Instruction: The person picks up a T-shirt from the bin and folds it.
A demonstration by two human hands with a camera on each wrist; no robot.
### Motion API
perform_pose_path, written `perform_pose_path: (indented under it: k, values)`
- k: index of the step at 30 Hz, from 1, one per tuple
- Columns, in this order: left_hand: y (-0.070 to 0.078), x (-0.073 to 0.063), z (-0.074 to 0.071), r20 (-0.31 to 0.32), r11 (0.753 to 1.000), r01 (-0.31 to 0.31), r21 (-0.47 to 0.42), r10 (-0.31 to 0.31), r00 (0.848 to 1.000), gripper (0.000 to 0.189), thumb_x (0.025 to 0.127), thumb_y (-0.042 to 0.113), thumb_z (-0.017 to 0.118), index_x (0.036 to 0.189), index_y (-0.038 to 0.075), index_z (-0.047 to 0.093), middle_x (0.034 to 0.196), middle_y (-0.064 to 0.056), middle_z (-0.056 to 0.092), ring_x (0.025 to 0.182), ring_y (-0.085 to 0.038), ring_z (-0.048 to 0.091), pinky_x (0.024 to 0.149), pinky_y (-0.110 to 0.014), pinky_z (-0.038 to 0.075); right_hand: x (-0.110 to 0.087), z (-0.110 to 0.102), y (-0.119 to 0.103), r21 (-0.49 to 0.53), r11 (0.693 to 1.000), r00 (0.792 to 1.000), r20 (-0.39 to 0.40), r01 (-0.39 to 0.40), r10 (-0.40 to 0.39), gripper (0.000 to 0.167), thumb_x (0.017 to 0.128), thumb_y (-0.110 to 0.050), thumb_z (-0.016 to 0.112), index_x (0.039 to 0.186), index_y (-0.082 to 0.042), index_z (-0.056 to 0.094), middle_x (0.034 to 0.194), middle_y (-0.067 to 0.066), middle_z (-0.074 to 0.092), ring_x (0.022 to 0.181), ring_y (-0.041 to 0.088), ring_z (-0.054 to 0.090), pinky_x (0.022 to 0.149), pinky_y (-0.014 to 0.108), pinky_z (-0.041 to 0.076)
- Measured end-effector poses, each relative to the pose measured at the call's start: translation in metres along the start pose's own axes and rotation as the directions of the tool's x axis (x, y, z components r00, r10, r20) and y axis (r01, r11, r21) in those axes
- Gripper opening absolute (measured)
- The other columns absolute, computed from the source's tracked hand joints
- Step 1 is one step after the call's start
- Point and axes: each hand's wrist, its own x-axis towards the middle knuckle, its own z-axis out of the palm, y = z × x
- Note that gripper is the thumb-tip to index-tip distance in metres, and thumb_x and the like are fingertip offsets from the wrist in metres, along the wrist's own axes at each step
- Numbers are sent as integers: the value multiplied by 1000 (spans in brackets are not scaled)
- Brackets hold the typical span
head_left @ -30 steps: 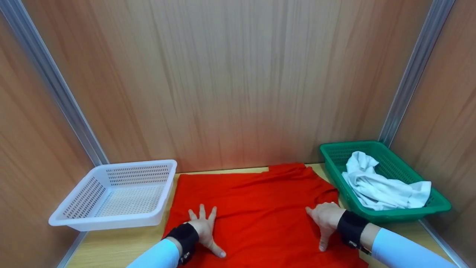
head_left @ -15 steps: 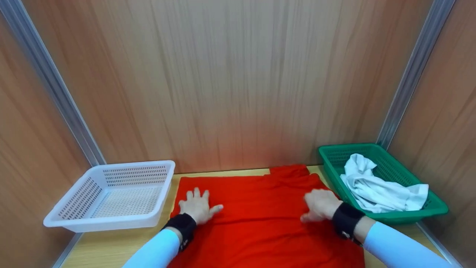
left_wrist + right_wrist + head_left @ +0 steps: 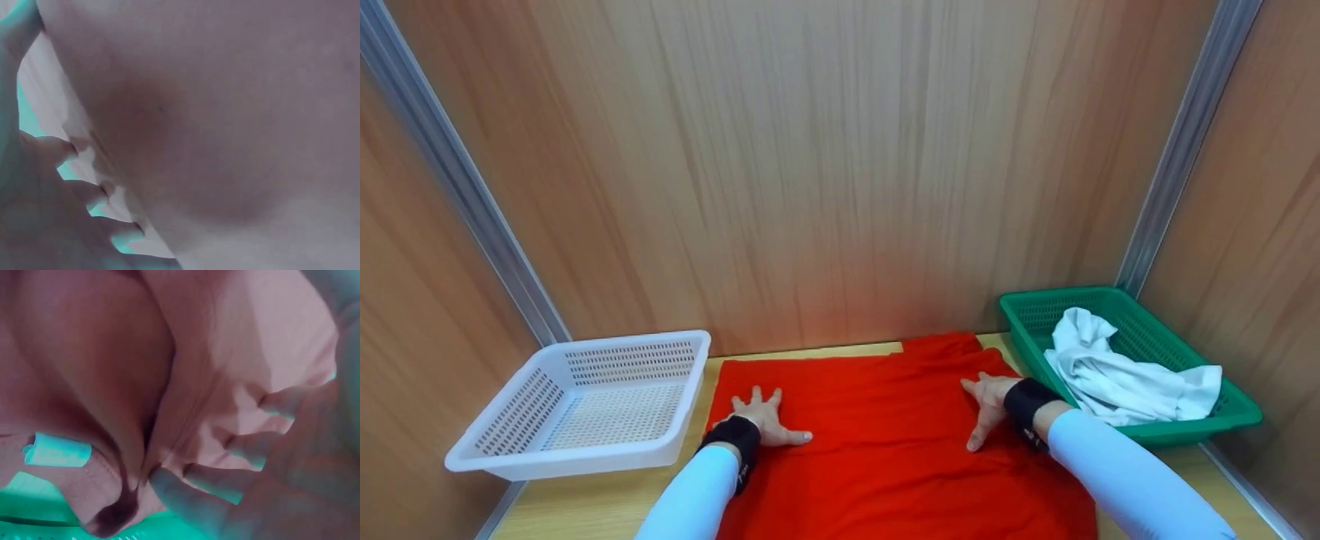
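A red T-shirt (image 3: 877,427) lies spread over the table, its sleeve (image 3: 937,346) pointing to the back wall. My left hand (image 3: 767,421) rests on its left part with fingers spread and thumb pointing right. On the right part, near the green basket, my right hand (image 3: 988,401) touches the fabric, fingers also spread. The right wrist view has the fingertips (image 3: 163,479) on the cloth beside a fold, with a white label (image 3: 59,450) by an opening. In the left wrist view the left fingertips (image 3: 98,194) touch the cloth. Small creases cross the shirt's middle.
A white perforated basket (image 3: 690,420) stands at the left. At the right, a green basket (image 3: 1185,431) holds a crumpled white cloth (image 3: 1132,379). Wooden panels (image 3: 840,187) enclose the table (image 3: 592,499) at the back and both sides.
Both hands have moved forward over the shirt, away from the body. The right hand's fingers, bunched half a second ago, are now spread. The shirt's right edge near the green basket has shifted slightly.
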Motion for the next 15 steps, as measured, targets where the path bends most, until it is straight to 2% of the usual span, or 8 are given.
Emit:
perform_pose_path:
  k: [3,5,6,8,11,12,14,15]
  values:
    - [3,4,6,-50,999,-12,48,15,999,110,93,66,81,176,12,34,185,-32,19,169,-67,13,123,-93,23,-10,1,-1,-11,999,996,-72,53,-54,111,85,-51,95,167,4,44,174,34,42,164,53,38,136,69,31]
    - [8,-2,12,-112,989,-91,115,104,988,101,95,60,82,174,11,41,183,-32,25,168,-64,20,120,-94,28,-27,2,-4,-46,995,987,-126,92,-97,89,87,-48,92,153,4,61,154,30,63,145,47,58,127,64,45]
    - [11,-9,15,-135,977,-151,151,172,976,95,96,55,83,171,10,45,181,-32,30,167,-63,26,118,-94,31,-38,2,-6,-61,992,983,-141,109,-117,76,88,-47,91,143,1,69,141,25,71,132,42,65,119,61,52]
    - [15,-32,19,-160,927,-305,220,343,926,80,97,46,84,162,8,57,172,-31,45,158,-59,41,113,-86,44,-61,3,-8,-72,986,977,-137,154,-162,51,88,-45,92,120,-8,79,115,11,77,105,30,69,99,53,60]
    - [15,-72,23,-112,802,-533,271,576,809,52,93,42,88,133,10,76,139,-17,69,131,-43,63,99,-60,62,-95,2,-8,-40,977,977,-43,208,-209,31,86,-45,96,92,-19,81,88,-5,73,80,15,62,75,36,55]
    - [14,-84,24,-67,767,-588,256,621,781,42,92,42,89,120,13,79,123,-10,71,118,-34,65,91,-49,62,-105,3,-7,-26,975,975,5,222,-222,28,85,-44,97,88,-21,82,84,-8,71,77,12,60,71,32,53]
    - [8,-104,26,32,715,-658,237,671,741,25,91,41,89,99,20,77,98,3,66,96,-18,63,79,-33,57,-120,6,-5,-7,969,964,99,248,-246,24,83,-40,99,83,-22,83,78,-12,70,72,7,58,66,25,48]
    - [5,-111,28,85,703,-673,230,674,734,21,92,39,88,93,22,76,90,7,63,88,-13,60,76,-28,53,-125,9,-4,-2,965,955,140,263,-260,22,82,-37,100,83,-22,84,76,-14,71,70,4,58,65,22,46]
